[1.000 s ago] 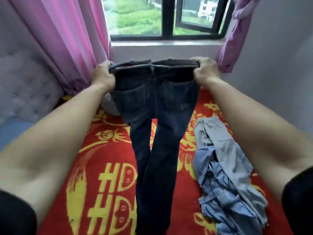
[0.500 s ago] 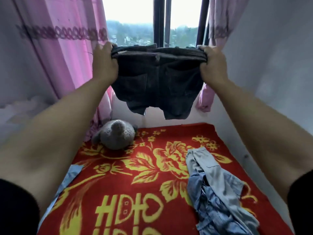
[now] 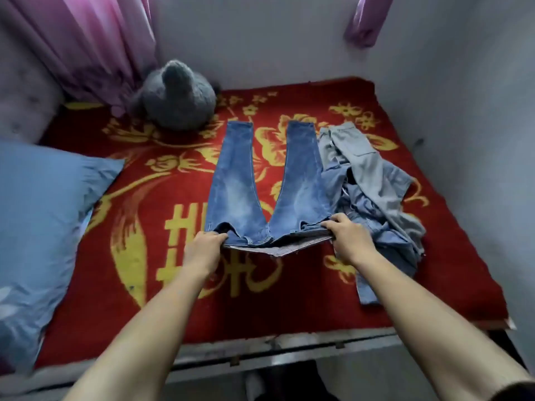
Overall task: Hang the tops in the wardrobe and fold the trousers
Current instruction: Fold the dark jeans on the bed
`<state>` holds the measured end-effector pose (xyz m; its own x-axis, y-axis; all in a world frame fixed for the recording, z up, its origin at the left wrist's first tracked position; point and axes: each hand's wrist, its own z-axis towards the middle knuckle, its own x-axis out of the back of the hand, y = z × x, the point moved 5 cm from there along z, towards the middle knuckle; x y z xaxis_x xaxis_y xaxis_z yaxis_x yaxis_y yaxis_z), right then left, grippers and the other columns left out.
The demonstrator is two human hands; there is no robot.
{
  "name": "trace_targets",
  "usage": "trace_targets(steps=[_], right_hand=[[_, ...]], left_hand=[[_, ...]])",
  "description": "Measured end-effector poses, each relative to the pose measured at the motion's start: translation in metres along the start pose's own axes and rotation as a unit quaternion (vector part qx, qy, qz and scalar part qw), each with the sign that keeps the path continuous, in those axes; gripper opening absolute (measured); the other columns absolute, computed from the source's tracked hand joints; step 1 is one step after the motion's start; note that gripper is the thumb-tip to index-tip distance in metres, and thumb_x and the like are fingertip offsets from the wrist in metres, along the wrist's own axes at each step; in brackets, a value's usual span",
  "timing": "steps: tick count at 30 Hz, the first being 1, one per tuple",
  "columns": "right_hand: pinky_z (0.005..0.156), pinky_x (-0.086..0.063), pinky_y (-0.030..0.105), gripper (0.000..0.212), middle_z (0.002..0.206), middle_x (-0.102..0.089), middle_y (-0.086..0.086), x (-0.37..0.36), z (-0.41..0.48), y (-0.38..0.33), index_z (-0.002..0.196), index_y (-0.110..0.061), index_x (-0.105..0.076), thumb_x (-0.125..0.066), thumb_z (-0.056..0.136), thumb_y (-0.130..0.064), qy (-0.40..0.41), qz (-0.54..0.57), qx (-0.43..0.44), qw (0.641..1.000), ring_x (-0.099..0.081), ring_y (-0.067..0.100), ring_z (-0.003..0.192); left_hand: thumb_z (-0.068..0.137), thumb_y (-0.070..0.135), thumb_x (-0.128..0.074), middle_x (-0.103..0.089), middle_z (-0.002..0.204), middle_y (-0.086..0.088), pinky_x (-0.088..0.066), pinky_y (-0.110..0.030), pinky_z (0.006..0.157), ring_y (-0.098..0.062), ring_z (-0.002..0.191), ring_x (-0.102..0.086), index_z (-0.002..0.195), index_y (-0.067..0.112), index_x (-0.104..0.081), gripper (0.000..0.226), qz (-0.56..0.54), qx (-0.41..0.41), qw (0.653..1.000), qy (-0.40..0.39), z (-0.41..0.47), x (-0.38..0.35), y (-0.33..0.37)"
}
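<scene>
I see both hands grasping the jeans point(image 3: 262, 195) waistband, left hand point(image 3: 207, 246) and right hand point(image 3: 346, 237) fingers curled, legs flat on the bed point(image 3: 115, 299).

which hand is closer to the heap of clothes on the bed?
Right. The right hand grips the jeans at the waistband end beside the heap of clothes. The left hand grips the other end, on the jeans' far side from it.
</scene>
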<state>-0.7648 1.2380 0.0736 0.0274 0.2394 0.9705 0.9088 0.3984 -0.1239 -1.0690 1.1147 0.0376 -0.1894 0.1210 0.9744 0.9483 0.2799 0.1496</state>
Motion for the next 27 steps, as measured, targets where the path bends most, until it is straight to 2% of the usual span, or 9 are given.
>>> trace_targets(steps=[3,6,11,14,18,20,23,25,27], right_hand=[[0.086,-0.052,0.039,0.042,0.138,-0.05,-0.002,-0.083,-0.035,0.009,0.131,-0.038,-0.057,-0.052,0.094,-0.019,-0.081,-0.038,-0.001,0.996,-0.065,0.033,0.104],[0.086,-0.052,0.039,0.045,0.135,-0.051,0.0,-0.136,-0.066,0.017,0.133,-0.038,-0.055,-0.051,0.093,-0.017,-0.135,-0.061,-0.011,0.989,-0.066,0.032,0.104],[0.081,-0.05,0.037,0.042,0.136,-0.048,0.002,-0.183,-0.091,0.018,0.13,-0.03,-0.057,-0.053,0.09,-0.018,-0.146,-0.09,-0.015,0.985,-0.065,0.031,0.102],[0.077,-0.049,0.035,0.04,0.133,-0.048,0.004,-0.212,-0.098,0.021,0.129,-0.028,-0.055,-0.052,0.091,-0.016,-0.134,-0.112,-0.013,0.984,-0.062,0.03,0.1],[0.076,-0.049,0.035,0.047,0.135,-0.043,0.006,-0.275,-0.112,0.03,0.134,-0.026,-0.049,-0.055,0.09,-0.011,-0.161,-0.124,-0.017,0.979,-0.057,0.029,0.104],[0.073,-0.051,0.036,0.041,0.13,-0.043,0.006,-0.305,-0.119,0.032,0.13,-0.024,-0.05,-0.058,0.09,-0.02,-0.17,-0.123,-0.016,0.978,-0.057,0.028,0.101],[0.068,-0.051,0.037,0.044,0.121,-0.044,0.007,-0.339,-0.123,0.035,0.129,-0.021,-0.05,-0.062,0.09,-0.036,-0.183,-0.103,-0.006,0.978,-0.059,0.029,0.096],[0.078,-0.05,0.041,0.051,0.121,-0.046,0.008,-0.355,-0.12,0.039,0.133,-0.021,-0.048,-0.062,0.088,-0.043,-0.18,-0.107,0.005,0.978,-0.059,0.031,0.1],[0.104,-0.036,0.052,0.063,0.125,-0.049,0.01,-0.367,-0.123,0.041,0.139,-0.021,-0.046,-0.055,0.086,-0.055,-0.183,-0.131,0.011,0.974,-0.056,0.034,0.109]], left_hand=[[0.095,0.02,-0.05,-0.06,0.124,0.007,-0.047,-0.035,0.082,-0.021,0.116,-0.052,0.127,0.04,-0.055,0.039,0.067,-0.008,0.995,-0.077,-0.031,-0.082,0.0],[0.094,0.016,-0.049,-0.062,0.12,0.004,-0.039,-0.038,0.086,-0.023,0.116,-0.051,0.123,0.041,-0.056,0.039,0.122,-0.008,0.984,-0.128,-0.057,-0.13,0.001],[0.086,0.013,-0.057,-0.055,0.111,-0.001,-0.037,-0.037,0.083,-0.025,0.113,-0.047,0.106,0.026,-0.062,0.024,0.189,-0.028,0.973,-0.131,-0.077,-0.164,-0.001],[0.085,0.012,-0.056,-0.053,0.111,-0.003,-0.037,-0.036,0.08,-0.026,0.112,-0.048,0.103,0.022,-0.061,0.022,0.206,-0.035,0.967,-0.149,-0.087,-0.193,0.001],[0.085,0.012,-0.054,-0.055,0.11,-0.001,-0.036,-0.035,0.076,-0.025,0.109,-0.049,0.104,0.022,-0.061,0.022,0.198,-0.026,0.964,-0.173,-0.105,-0.252,-0.004],[0.09,0.021,-0.053,-0.056,0.111,-0.001,-0.038,-0.035,0.076,-0.024,0.112,-0.05,0.107,0.021,-0.06,0.019,0.187,-0.024,0.964,-0.188,-0.113,-0.285,-0.007],[0.092,0.043,-0.056,-0.057,0.118,-0.005,-0.044,-0.04,0.08,-0.027,0.123,-0.044,0.117,0.015,-0.055,0.038,0.152,-0.009,0.963,-0.222,-0.122,-0.326,-0.01],[0.088,0.039,-0.059,-0.057,0.116,-0.011,-0.043,-0.044,0.086,-0.031,0.12,-0.044,0.114,0.011,-0.056,0.039,0.143,0.005,0.971,-0.193,-0.124,-0.336,-0.008],[0.077,0.031,-0.061,-0.055,0.112,-0.016,-0.038,-0.049,0.093,-0.034,0.11,-0.046,0.107,0.008,-0.057,0.039,0.128,0.014,0.983,-0.129,-0.124,-0.336,0.001]])
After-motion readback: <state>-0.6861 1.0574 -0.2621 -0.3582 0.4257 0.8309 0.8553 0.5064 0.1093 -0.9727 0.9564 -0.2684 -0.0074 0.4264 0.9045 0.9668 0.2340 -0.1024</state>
